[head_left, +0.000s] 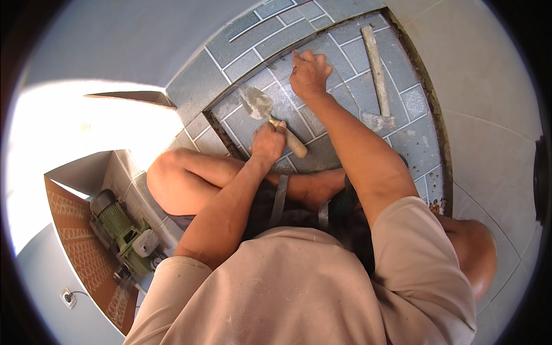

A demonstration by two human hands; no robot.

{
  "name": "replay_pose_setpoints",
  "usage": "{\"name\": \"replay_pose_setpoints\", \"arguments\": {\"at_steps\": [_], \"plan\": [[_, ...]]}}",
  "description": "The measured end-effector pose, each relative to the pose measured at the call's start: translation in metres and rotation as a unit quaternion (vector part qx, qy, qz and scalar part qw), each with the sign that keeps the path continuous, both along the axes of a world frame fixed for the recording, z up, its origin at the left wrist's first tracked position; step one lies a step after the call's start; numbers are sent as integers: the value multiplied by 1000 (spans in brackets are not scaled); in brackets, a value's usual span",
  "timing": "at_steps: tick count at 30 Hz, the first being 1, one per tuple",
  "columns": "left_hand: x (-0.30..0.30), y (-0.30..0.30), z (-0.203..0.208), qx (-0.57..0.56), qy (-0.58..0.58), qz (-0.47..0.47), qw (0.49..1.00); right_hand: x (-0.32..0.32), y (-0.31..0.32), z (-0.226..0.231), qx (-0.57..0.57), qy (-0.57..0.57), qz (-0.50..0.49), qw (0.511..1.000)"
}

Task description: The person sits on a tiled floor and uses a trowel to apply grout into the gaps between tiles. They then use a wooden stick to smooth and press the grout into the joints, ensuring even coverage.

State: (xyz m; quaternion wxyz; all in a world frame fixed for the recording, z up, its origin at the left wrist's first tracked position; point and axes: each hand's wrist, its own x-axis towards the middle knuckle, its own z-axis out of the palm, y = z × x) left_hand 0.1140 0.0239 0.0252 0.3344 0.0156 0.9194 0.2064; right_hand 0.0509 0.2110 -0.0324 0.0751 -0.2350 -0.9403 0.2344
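Observation:
My left hand (268, 141) is closed around a trowel (256, 103) near the base of its wooden handle. Grey mortar smears its blade, which lies over the grey tiles (339, 109) of a sunken, stepped recess. Farther off, my right hand (311, 73) reaches to the recess's far left edge, at the foot of the raised tiled ledge (247, 64). Its fingers are curled with the index finger foremost; whether they pinch anything is hidden. To the right of that hand lies a hammer (375, 69) with a worn wooden handle, its mortar-covered head toward me.
Large beige floor tiles (477, 92) run along the right, past the rough broken edge of the recess. At lower left stand a green electric pump (118, 221) and a wall socket (68, 298) with a plug. My crossed legs fill the near side; bright sunlight falls at left.

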Motion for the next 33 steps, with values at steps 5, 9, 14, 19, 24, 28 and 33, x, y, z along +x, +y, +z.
{"name": "replay_pose_setpoints", "arguments": {"at_steps": [5, 9, 14, 19, 24, 28, 33], "plan": [[-5, 2, 1, -20, -57, 4, 998, 9, -29, 11, 24, -7, 53, 998], [0, -2, -2, -8, 26, -9, 1000, 8, -25, 6, -25, 49, -9, 998], [-6, 3, 2, -17, -55, -4, 998, 0, -28, 4, 97, -6, 48, 994], [-9, -1, 3, -7, -70, -1, 998, -4, -25, 15, -12, 6, -1, 1000], [-6, 4, 5, -25, -69, 2, 997, -4, -24, 12, 17, -11, -12, 1000], [-6, 0, -1, -26, -71, -8, 997, 0, -49, 12, 5, -17, 35, 999], [-9, -6, -11, -24, -74, -36, 996, 2, -76, 14, -44, -2, 50, 998]]}}
